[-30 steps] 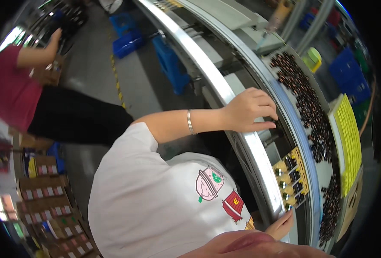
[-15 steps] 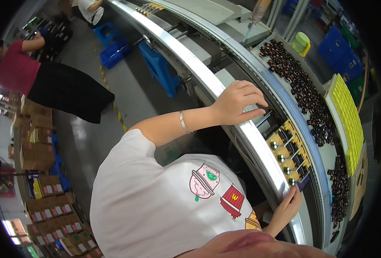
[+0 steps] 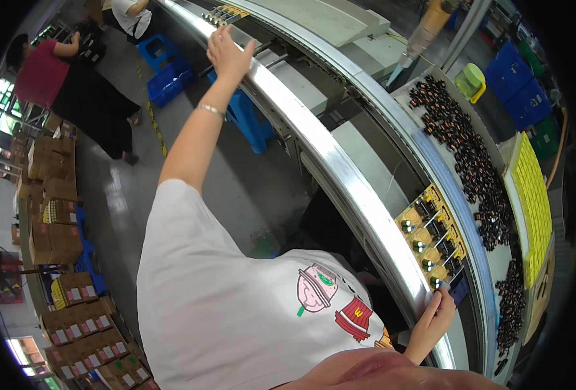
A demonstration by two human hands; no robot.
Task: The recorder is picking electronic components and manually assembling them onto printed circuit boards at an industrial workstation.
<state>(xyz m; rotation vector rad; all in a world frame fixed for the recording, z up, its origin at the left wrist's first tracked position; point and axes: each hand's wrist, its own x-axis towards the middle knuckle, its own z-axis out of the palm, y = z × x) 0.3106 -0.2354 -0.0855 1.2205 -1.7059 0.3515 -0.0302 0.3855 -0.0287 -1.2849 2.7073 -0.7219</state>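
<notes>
- Far left of the silver rail, which is basically the spine of this setup, there's a person in a maroon top, with cardboard boxes stacked below them in view.
- Closer to the rail, same side: a blue crate and a blue stool on the floor.
- Left hand is up over the rail's far stretch, fingers spread, thumb well out. Can't tell if it's actually touching the metal.
- Just right of the rail's near stretch is the yellow board, loaded with black blocks and a row of little round-topped parts.
- Right hand is over the rail's near end, fingers bent and close together, tips right at the board's near corner. Honestly can't tell if they're pinching anything.
- Further right of the rail, past a bluish strip: loads of small black-and-copper parts, then a bright yellow sheet.
</notes>
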